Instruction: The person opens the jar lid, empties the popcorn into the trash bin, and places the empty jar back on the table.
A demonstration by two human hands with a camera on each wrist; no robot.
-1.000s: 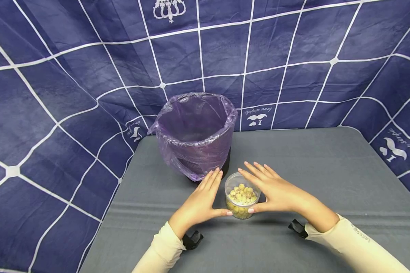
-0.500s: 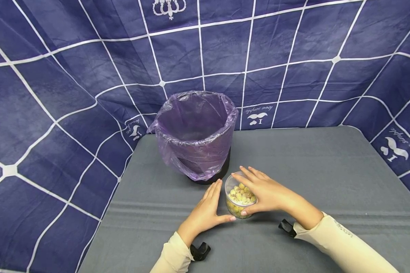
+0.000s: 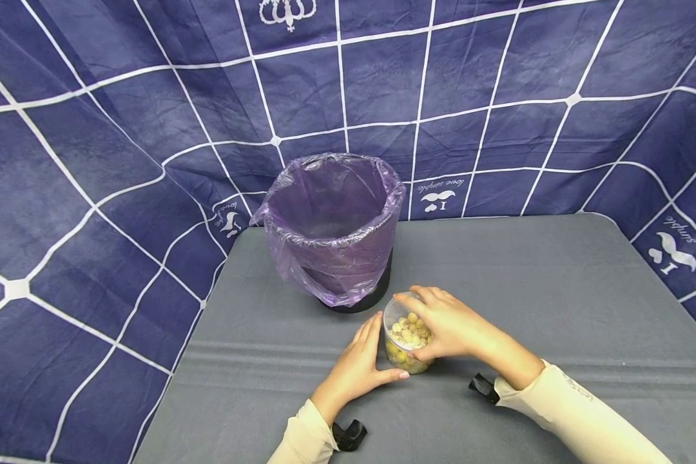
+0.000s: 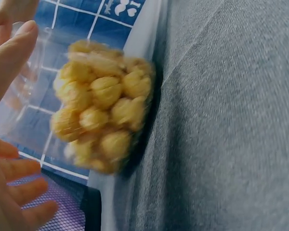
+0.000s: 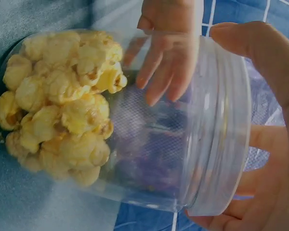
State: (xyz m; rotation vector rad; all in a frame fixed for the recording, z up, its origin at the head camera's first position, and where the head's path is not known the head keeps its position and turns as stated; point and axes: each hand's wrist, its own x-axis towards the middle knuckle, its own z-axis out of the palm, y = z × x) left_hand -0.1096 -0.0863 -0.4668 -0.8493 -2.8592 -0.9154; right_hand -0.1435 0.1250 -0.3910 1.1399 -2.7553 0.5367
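Observation:
A clear plastic jar (image 3: 399,361) partly filled with yellow popcorn (image 5: 58,101) stands upright on the grey surface. My right hand (image 3: 448,325) spans the jar's clear lid (image 5: 221,130) from the right, thumb on one side of the rim and fingers on the other. On the jar's left is my left hand (image 3: 354,368), its thumb and fingers spread around that side. The left wrist view shows its thumb close to the jar's upper part, its other fingers (image 4: 26,190) apart from the wall. Part of the jar and lid is hidden behind my right hand in the head view.
Just behind the jar, to the left, stands a black mesh trash bin (image 3: 377,293) lined with a purple plastic bag (image 3: 348,258). Blue cloth with white lines (image 3: 470,71) hangs along the back and sides of the grey surface (image 3: 528,270).
My right hand has moved left onto the jar's lid. My left hand has drawn slightly nearer the viewer and to the right. Jar and bin have stayed in place.

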